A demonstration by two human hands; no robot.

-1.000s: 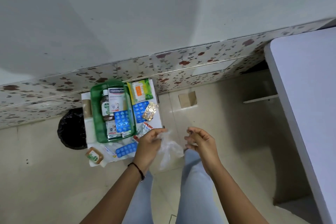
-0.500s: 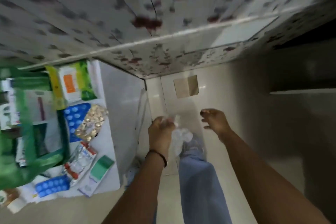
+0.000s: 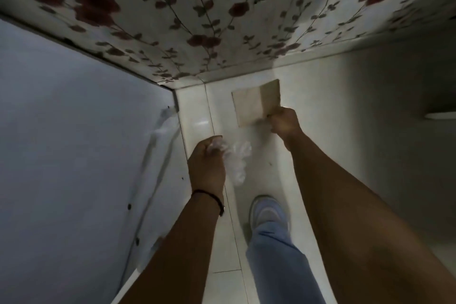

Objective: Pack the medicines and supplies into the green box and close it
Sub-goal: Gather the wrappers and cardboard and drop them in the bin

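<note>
A flat brown cardboard piece lies on the pale floor near the floral wall. My right hand is low over its near right corner, fingers closed on that corner. My left hand is shut on a crumpled clear plastic wrapper, held above the floor to the left of the cardboard. The green box and the medicines are out of view.
The white table top fills the left side, its corner close to my left hand. A floral panelled wall runs across the top. My shoe and jeans leg are on the tiled floor below my hands.
The view has dropped and swung right, so the green box and medicines left the frame. My right hand went forward and down onto the cardboard piece's corner. My left hand keeps the wrapper.
</note>
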